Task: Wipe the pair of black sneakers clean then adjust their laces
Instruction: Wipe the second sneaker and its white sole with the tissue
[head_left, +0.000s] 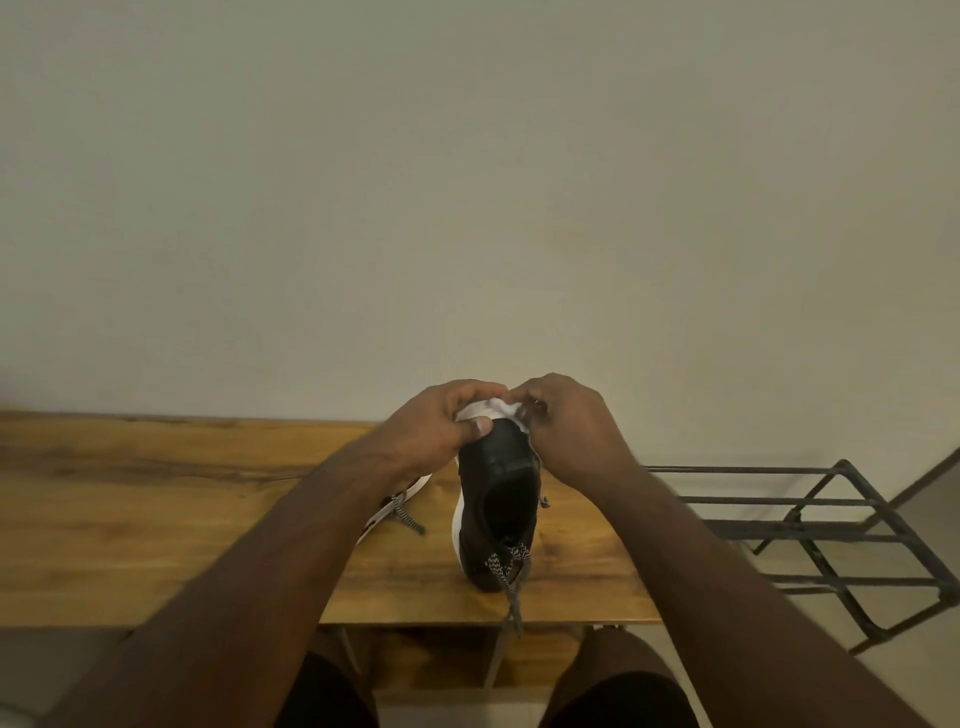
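One black sneaker (498, 467) with a white sole stands on the wooden table (156, 519), its speckled laces (506, 564) hanging toward me over the front edge. My left hand (441, 426) grips its far, raised end, thumb on the black upper. My right hand (566, 431) pinches a small white cloth (501, 405) against that same end, right beside the left fingers. The second sneaker (400, 501) lies to the left, mostly hidden behind my left forearm; only a strip of white sole and a lace end show.
A black metal rack (810, 525) stands on the floor just right of the table. A plain wall rises right behind the table. My knees sit under the table's front edge.
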